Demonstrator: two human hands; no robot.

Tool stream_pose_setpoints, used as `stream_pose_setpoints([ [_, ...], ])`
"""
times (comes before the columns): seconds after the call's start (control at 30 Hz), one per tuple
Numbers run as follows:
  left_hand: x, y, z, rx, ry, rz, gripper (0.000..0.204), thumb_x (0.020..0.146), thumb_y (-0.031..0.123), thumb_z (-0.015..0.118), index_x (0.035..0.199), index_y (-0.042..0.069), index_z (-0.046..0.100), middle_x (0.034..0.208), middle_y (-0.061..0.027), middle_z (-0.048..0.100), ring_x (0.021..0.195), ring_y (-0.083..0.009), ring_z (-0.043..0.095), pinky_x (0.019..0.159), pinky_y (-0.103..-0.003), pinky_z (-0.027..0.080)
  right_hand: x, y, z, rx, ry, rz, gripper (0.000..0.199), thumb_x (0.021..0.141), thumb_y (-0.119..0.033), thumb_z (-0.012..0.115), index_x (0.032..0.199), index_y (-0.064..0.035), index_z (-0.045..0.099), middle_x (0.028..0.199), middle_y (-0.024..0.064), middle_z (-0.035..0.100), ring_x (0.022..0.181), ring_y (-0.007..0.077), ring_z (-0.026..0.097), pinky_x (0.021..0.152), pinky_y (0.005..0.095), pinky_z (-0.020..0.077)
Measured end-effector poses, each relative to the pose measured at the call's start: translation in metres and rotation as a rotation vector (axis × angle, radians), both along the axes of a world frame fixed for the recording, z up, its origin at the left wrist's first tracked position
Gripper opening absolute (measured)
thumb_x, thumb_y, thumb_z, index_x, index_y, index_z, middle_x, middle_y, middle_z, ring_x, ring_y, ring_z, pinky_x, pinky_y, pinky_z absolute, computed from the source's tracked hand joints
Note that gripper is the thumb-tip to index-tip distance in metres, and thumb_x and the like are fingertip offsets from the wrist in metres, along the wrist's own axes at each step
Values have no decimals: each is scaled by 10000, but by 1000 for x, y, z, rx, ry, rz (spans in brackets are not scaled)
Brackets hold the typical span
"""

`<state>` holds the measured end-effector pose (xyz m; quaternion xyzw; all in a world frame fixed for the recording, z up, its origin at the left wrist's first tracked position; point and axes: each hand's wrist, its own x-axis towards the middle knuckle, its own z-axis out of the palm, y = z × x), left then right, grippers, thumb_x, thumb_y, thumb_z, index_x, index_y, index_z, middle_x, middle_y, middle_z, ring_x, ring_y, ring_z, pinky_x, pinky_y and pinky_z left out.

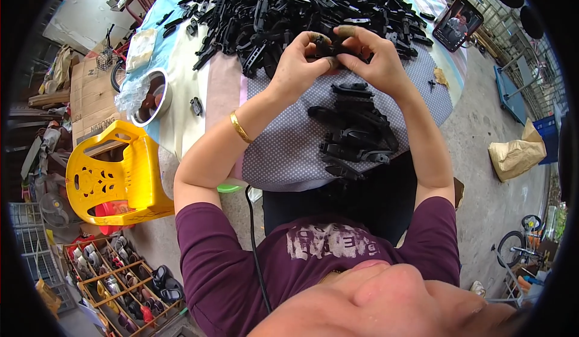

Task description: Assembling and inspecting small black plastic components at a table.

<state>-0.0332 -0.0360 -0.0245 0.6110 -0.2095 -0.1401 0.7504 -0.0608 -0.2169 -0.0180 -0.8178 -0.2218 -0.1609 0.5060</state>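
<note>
My left hand (300, 62) and my right hand (374, 56) meet above the table and both grip one small black plastic part (329, 46) between the fingertips. A gold bangle (240, 127) sits on my left wrist. Behind my hands a big heap of black plastic parts (289, 8) covers the far table. Nearer to me, a smaller group of black parts (356, 129) lies on the dotted grey cloth (283, 144) at the table's front edge.
A phone (458, 23) stands propped at the table's right. A metal bowl with plastic wrap (148, 96) sits at the left. A yellow plastic chair (111, 174) stands left of me, a shoe rack (117, 280) below it, a brown sack (515, 156) on the floor at right.
</note>
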Motion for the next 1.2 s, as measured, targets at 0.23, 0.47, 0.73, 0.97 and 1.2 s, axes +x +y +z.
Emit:
stream_pose_setpoints([
  [0.23,0,3,3,103,-77,42,283,773,-57,609,1024,-32,481,895,-110,611,807,-175,644,776,-276,541,-2,-2,10,339,218,63,254,825,-225,673,1017,-66,622,767,-44,561,672,28,502,575,170,415],
  [0.47,-5,-1,0,321,-234,90,267,779,-53,603,1027,-36,506,884,-105,623,790,-168,650,742,-256,541,9,2,-9,352,306,34,240,836,-257,661,815,-18,656,714,-15,594,655,50,498,591,181,394],
  [0.73,-5,0,1,114,-93,104,272,752,-75,557,1024,-57,556,889,-90,628,788,-141,633,715,-255,546,1,4,2,491,494,223,227,833,-134,651,1016,-1,633,892,47,641,768,88,602,678,214,521],
  [0.97,-3,1,-1,181,-165,74,347,801,-53,521,1148,-56,528,978,-107,625,900,-144,615,836,-263,511,-4,13,2,199,231,-36,189,850,-61,609,1014,30,628,955,72,626,776,99,613,658,210,529],
  [1.2,-5,2,8,151,-143,27,294,849,-15,521,1138,-63,545,1001,-96,630,910,-130,612,853,-260,502,-1,14,-5,124,2,-16,140,865,-44,575,944,54,637,1015,57,576,716,94,602,614,201,519],
])
